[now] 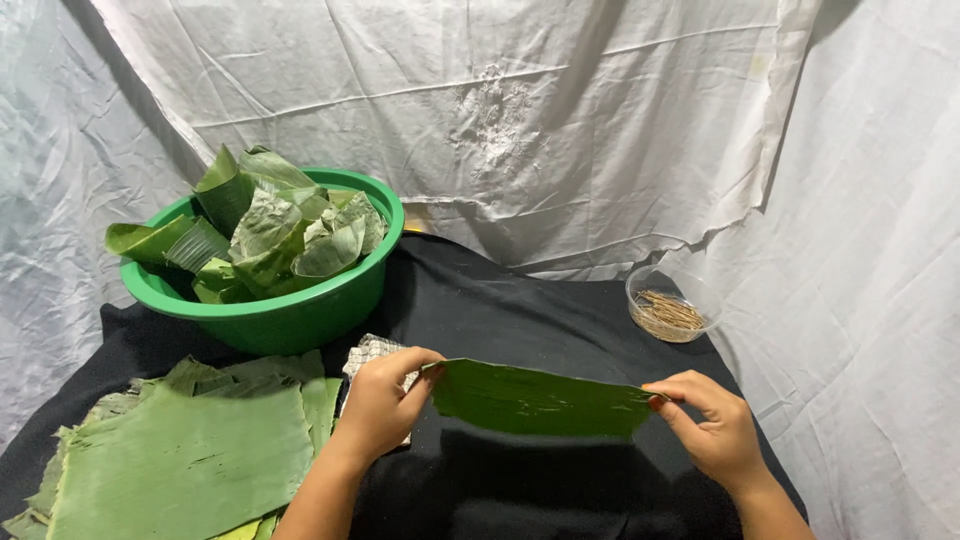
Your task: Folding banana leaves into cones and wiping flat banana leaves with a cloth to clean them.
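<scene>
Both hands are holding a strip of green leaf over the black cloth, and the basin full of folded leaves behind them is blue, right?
Not quite: the basin is green, not blue, as the head view shows. The rest holds: the left hand and right hand each hold an end of the leaf strip over the black cloth, and the basin behind holds folded leaves.
</scene>
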